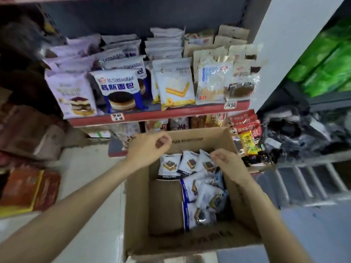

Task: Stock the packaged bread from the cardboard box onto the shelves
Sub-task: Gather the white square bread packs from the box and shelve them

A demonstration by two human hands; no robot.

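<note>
Hands are hovering, loosely curled and holding nothing, the left hand (pixel 150 147) and right hand (pixel 227 164) over the brown corrugated cardboard box (pixel 136 215) where glossy white bread packets (pixel 201 188) are lying, below shelf (pixel 161 115) packs reading MUSIMIANBAO (pixel 118 90).

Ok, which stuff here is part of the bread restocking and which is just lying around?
Part of the job:
cardboard box
bread packs in the box
red-edged shelf
left hand
right hand

Lying about:
green packets
brown cartons
dark bags
</note>
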